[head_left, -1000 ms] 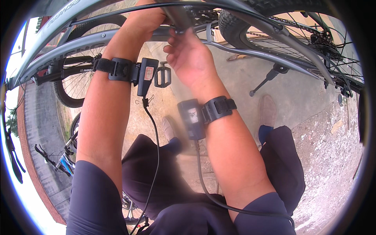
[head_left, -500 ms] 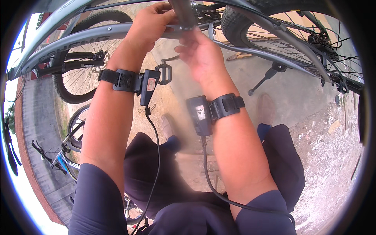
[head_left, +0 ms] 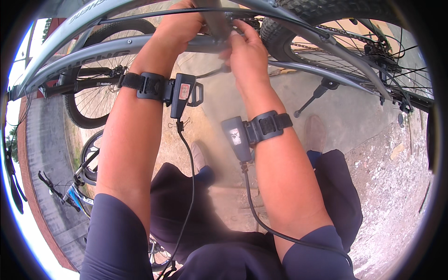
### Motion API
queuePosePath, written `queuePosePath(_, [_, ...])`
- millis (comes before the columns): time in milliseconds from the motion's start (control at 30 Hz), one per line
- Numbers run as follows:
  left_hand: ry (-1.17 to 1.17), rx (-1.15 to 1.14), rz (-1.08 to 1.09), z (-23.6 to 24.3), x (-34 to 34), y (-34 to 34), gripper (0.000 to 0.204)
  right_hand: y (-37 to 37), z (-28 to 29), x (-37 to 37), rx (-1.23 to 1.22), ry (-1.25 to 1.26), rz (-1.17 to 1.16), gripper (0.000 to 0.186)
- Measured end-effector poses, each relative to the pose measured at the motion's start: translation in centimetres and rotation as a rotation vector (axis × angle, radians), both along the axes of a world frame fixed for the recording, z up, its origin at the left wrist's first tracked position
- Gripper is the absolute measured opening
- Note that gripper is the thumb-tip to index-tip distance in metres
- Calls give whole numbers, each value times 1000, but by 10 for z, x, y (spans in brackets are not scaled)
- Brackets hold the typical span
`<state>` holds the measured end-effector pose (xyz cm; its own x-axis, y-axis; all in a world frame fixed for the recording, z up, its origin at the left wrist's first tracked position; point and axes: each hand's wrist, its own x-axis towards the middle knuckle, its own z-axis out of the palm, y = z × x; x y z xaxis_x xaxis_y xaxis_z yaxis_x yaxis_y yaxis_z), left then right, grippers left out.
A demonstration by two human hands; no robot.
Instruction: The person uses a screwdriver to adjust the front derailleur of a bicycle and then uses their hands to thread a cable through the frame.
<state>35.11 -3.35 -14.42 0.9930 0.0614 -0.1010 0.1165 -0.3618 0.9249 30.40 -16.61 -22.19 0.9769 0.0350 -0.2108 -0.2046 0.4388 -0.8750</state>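
Observation:
A grey bicycle frame [head_left: 140, 43] spans the top of the head view. My left hand [head_left: 181, 27] is closed beside its upright seat tube [head_left: 215, 23], near the lower junction; its fingertips and whatever they pinch are hidden behind the tube. On the tube's other side, my right hand [head_left: 249, 56] has its index finger and thumb bent in against it. Its lower fingers are curled and smeared by motion, and anything small between them cannot be made out. Below the hands a crank arm [head_left: 212, 72] leads to a black pedal [head_left: 198, 94], partly covered by my left wrist device.
The rear wheel [head_left: 280, 35] and chain [head_left: 322, 49] are at upper right, with a kickstand [head_left: 315, 97] below. The front wheel [head_left: 70, 100] stands at left. Another bicycle [head_left: 74, 193] is at lower left. Cables [head_left: 192, 182] hang from both wrist devices.
My right hand has moved up and its fingers have bent in toward the seat tube. The left hand has shifted slightly. The bicycle sits a little differently in the view.

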Motion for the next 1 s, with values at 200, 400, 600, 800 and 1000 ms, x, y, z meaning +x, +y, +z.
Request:
queuePosePath(200, [-13,-4,-38,0,8,6,16,-1,2,-1,-27,-23,9,34])
queuePosePath(400, [-17,4,-93,-2,13,18,18,-1,4,-4,-9,-23,16,35])
queuePosePath(600, [-45,8,-138,-7,7,27,19,-2,-5,-11,-11,25,17,37])
queuePosePath(800, [-5,61,148,13,-48,10,26,-22,-26,-30,-81,92,130,37])
queuePosePath(1000, [183,125,119,37,-155,34,29,-49,-41,-57,-304,214,331,32])
